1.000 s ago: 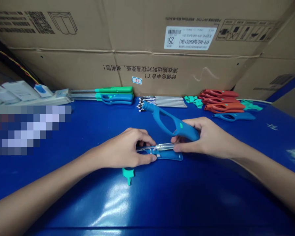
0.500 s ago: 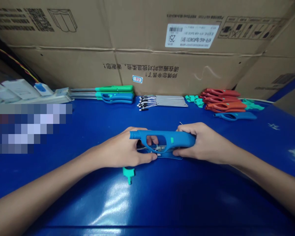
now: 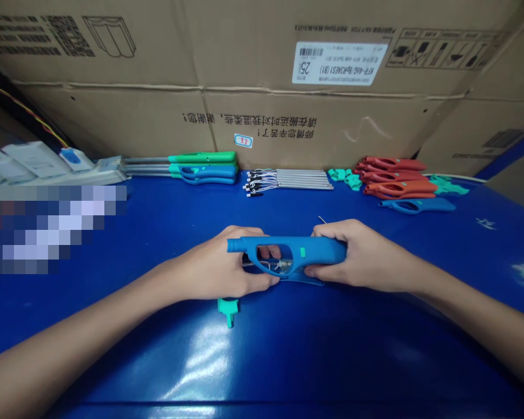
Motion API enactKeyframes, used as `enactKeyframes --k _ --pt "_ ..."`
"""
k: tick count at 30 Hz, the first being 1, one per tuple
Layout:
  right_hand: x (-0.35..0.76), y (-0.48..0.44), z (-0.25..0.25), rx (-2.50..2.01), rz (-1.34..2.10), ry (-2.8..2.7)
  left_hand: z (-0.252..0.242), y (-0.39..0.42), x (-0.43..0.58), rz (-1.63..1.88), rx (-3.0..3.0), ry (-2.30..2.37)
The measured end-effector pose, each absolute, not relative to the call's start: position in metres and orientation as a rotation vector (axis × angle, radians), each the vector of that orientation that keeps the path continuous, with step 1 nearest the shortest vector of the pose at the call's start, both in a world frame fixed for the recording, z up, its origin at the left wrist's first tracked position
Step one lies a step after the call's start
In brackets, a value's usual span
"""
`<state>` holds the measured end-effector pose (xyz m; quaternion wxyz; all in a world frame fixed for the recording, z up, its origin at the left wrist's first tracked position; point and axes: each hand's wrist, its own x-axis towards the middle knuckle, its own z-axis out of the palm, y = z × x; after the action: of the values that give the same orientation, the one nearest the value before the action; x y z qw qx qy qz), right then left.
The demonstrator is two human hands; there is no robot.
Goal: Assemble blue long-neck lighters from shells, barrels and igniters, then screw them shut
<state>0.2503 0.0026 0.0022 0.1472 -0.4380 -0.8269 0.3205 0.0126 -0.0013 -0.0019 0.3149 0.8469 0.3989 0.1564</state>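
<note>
My right hand (image 3: 367, 256) grips the rear end of a blue half-shell of a gas lighter handle (image 3: 318, 250), which has a trigger opening and a small green piece on its side. Below it lies a second blue half-shell (image 3: 305, 280), mostly hidden, with clear and metal inner parts (image 3: 283, 266) showing through the opening. My left hand (image 3: 231, 262) is closed round the front of this lower half-shell, thumb at its near edge and fingers behind. A turquoise plastic piece (image 3: 228, 309) lies on the table just in front of my left hand.
Along the back of the blue table (image 3: 314, 361) lie long lighters (image 3: 205, 166), metal tubes with wires (image 3: 305, 178), turquoise pieces (image 3: 349, 178), red handle shells (image 3: 397, 177) and a blue one (image 3: 419, 205). A cardboard box (image 3: 253, 70) stands behind; a power strip (image 3: 91, 174) is at left.
My right hand has brought the upper half-shell slightly down and left over the lower one, its front end dropping a little. My left hand has hardly moved.
</note>
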Motion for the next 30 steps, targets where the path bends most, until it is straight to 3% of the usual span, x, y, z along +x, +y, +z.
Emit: enactKeyframes --k 30 --pt "0.251 0.0051 0.0034 -1.296 0.997 -2.357 0.0011 -0.0015 0.0111 0.389 2.316 1.003"
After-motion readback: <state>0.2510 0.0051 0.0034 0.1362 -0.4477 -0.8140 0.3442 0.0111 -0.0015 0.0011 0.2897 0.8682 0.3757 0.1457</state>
